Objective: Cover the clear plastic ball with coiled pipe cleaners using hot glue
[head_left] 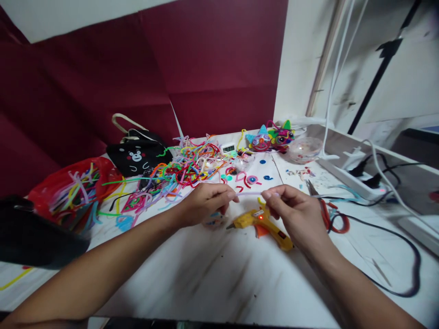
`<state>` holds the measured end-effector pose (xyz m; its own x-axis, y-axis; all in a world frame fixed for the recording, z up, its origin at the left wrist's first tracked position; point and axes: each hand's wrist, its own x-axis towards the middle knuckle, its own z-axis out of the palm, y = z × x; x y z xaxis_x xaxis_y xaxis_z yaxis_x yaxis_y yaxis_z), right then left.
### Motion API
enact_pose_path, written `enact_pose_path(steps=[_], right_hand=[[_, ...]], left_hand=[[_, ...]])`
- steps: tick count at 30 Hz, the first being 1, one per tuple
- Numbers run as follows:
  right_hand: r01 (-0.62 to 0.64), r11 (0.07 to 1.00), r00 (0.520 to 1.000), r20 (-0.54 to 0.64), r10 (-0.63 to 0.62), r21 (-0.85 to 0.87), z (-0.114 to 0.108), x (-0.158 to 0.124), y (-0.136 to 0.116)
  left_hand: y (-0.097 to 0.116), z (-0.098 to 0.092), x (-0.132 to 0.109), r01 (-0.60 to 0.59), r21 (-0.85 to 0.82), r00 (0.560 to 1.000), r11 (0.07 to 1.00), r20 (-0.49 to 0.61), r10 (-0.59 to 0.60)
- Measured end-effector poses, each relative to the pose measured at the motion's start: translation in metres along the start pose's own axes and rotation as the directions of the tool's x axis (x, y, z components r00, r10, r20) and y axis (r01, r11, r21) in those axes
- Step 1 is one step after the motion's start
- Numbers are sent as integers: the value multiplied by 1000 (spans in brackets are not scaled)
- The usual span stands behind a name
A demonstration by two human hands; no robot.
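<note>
A lilac pipe cleaner (252,193) is stretched level between my two hands. My left hand (211,200) is closed in a pinch around one end. The other end sits between the thumb and fingers of my right hand (295,208). Just below on the table lies a yellow glue gun (272,227), its nozzle pointing left and a red light glowing. Beneath my left hand a small clear container is partly hidden. Beyond the hands are a purple and red coiled piece (253,180) and two blue coils (267,177).
A tangled heap of pipe cleaners (192,160) spreads behind my left hand, beside a black bag (137,153) and a red bag (103,171). Scissors (338,219), a black cable and a white power strip (353,176) lie right. Two decorated figures (281,137) and a clear bowl (305,150) stand behind.
</note>
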<state>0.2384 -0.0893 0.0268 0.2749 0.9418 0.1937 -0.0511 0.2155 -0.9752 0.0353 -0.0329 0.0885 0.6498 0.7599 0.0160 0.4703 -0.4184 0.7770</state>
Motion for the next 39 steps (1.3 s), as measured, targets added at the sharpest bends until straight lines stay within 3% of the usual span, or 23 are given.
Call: enact_pose_path(steps=[6, 15, 22, 32, 35, 39], right_hand=[[-34, 983, 999, -14, 37, 178, -6, 8, 0], [-118, 951, 992, -3, 125, 287, -4, 12, 4], [-186, 898, 982, 51, 181, 400, -4, 15, 6], [-209, 849, 973, 19, 228, 485, -8, 19, 5], [-222, 828, 969, 24, 244, 515, -8, 19, 5], [-232, 814, 968, 44, 247, 532, -7, 18, 4]], left_hand=[[-14, -11, -14, 56, -125, 996, 991, -66, -65], [-28, -7, -22, 96, -198, 987, 976, -110, -119], [-34, -8, -24, -44, 130, 971, 991, -227, 73], [-41, -6, -26, -36, 113, 939, 993, -336, 72], [-40, -5, -28, -81, 215, 908, 973, -386, 161], [-34, -4, -30, -202, 407, 833, 891, -407, 375]])
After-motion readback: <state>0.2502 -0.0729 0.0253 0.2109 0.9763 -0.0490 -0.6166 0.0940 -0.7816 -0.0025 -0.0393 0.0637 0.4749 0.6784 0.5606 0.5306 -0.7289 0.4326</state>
